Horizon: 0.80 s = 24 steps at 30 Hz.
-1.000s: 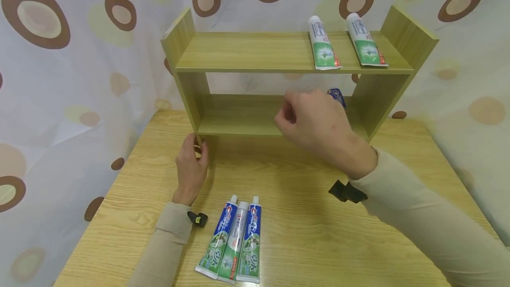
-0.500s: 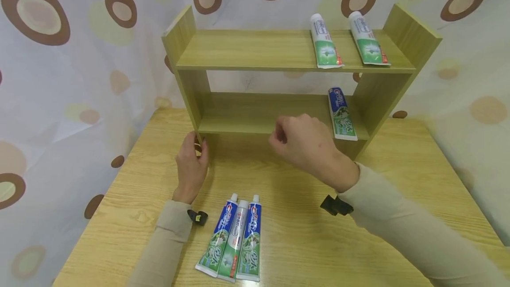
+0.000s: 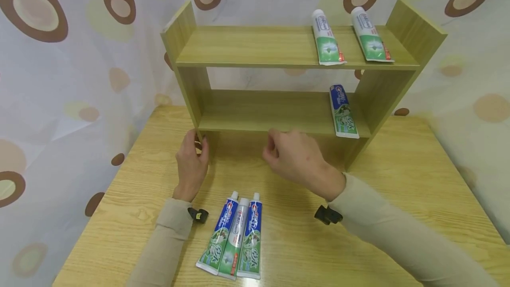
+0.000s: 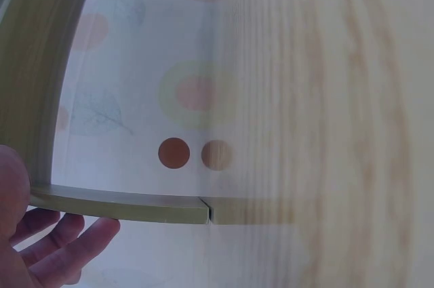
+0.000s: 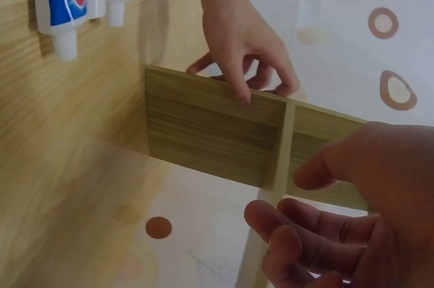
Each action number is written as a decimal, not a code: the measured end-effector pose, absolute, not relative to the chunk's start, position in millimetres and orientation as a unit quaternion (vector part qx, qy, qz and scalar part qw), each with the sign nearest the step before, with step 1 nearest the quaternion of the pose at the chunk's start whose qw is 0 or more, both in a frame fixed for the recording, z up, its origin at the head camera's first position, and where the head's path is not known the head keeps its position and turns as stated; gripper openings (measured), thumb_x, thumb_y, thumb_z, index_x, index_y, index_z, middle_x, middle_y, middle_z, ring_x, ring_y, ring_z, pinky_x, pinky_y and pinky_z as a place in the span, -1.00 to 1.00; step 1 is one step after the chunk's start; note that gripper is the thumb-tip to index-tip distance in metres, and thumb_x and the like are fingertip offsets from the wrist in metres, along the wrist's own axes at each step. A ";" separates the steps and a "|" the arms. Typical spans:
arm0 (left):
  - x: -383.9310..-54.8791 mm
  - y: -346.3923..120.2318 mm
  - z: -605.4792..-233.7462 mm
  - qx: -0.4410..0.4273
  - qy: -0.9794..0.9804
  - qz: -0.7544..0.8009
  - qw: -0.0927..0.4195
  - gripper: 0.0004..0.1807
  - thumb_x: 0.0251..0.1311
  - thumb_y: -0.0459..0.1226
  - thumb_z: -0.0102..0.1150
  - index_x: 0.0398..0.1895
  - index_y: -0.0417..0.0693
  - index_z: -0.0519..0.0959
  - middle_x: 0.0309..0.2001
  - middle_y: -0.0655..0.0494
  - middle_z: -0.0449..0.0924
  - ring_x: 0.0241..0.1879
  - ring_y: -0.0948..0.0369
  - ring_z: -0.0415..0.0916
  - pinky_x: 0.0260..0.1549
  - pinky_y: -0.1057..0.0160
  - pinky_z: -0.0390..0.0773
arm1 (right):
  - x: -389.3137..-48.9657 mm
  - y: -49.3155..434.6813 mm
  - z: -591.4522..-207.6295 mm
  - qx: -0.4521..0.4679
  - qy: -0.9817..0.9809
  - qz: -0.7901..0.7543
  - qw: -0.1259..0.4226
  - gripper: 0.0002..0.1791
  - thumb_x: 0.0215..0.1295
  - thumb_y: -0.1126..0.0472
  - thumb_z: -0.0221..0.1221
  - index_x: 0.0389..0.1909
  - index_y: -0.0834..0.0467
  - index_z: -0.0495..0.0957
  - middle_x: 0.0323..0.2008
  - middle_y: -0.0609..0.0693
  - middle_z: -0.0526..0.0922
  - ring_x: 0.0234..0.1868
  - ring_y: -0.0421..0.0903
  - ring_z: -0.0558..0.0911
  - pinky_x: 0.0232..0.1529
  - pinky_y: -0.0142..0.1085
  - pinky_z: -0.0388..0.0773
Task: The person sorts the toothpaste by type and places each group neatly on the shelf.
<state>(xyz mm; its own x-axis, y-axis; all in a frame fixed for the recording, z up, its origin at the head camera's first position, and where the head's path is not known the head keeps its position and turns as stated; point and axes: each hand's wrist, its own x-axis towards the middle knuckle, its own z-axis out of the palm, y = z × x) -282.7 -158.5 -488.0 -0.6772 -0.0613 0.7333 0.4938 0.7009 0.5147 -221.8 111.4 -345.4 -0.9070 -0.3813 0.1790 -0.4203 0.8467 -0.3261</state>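
Observation:
My left hand (image 3: 191, 165) grips the lower left side panel of a small two-tier wooden shelf (image 3: 255, 121), thumb on the inner face and fingers outside. In the right wrist view, that left hand (image 5: 244, 44) straddles the panel's edge. My right hand (image 3: 300, 160) hangs in front of the lower board's front edge, its fingers loosely bent around nothing, as the right wrist view shows. Below the hands, a blue-green toothpaste tube (image 3: 220, 234), a white-green toothpaste tube (image 3: 235, 242) and another blue-green toothpaste tube (image 3: 252, 238) lie side by side on the table, caps toward the shelf.
Two white-green toothpaste tubes (image 3: 328, 39) lie apart on the right of the top board. One blue-green toothpaste tube (image 3: 343, 112) lies at the right end of the lower board. The wooden table (image 3: 378, 234) meets a patterned curtain (image 3: 79, 79) behind the shelf.
My right hand has drawn down and left from the lower board, uncovering the blue-green toothpaste tube there. The left hand keeps its grip on the panel.

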 end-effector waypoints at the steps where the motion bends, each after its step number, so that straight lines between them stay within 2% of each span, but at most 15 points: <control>1: -282.9 -158.5 -487.9 -0.129 -0.840 -0.365 0.381 -0.78 0.56 -0.43 0.16 0.14 -0.40 0.52 -0.17 -0.30 0.68 -0.34 -0.13 0.71 -0.58 0.03 0.73 | -221.1 111.1 -348.0 0.209 -0.959 0.184 0.050 -0.89 0.47 0.21 0.22 -0.28 0.14 0.60 -0.62 -0.08 0.57 -0.67 -0.21 0.47 -0.68 -0.40 0.35; 9: -282.4 -158.9 -487.2 -0.127 -0.842 -0.365 0.378 -0.78 0.56 -0.43 0.16 0.13 -0.42 0.53 -0.16 -0.30 0.68 -0.33 -0.12 0.71 -0.58 0.02 0.74 | -214.2 109.2 -370.2 0.205 -0.960 0.189 0.012 -0.85 0.50 0.16 0.25 -0.13 0.18 0.61 -0.66 -0.10 0.51 -0.73 -0.24 0.38 -0.74 -0.47 0.19; 15: -281.9 -159.9 -487.0 -0.122 -0.845 -0.360 0.377 -0.77 0.56 -0.42 0.17 0.14 -0.40 0.52 -0.15 -0.29 0.68 -0.32 -0.12 0.72 -0.56 0.02 0.75 | -209.0 106.4 -384.8 0.206 -0.958 0.198 -0.023 -0.73 0.54 0.13 0.25 0.06 0.23 0.60 -0.73 -0.14 0.42 -0.77 -0.27 0.32 -0.76 -0.48 0.11; 24: -283.1 -159.0 -487.0 -0.126 -0.843 -0.361 0.378 -0.78 0.55 -0.44 0.17 0.13 -0.41 0.52 -0.16 -0.30 0.68 -0.32 -0.13 0.71 -0.55 0.01 0.75 | -203.1 106.5 -401.5 0.208 -0.956 0.207 -0.011 -0.67 0.52 0.10 0.31 0.11 0.24 0.61 -0.72 -0.15 0.46 -0.76 -0.27 0.38 -0.75 -0.50 0.11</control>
<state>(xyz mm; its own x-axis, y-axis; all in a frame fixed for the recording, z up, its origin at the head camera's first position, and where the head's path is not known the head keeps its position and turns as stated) -283.1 -159.0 -487.0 -0.6824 -0.0612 0.7284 0.4855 0.7070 0.5143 -203.1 106.5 -401.5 -0.9131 -0.4024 0.0659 -0.3937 0.8277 -0.4000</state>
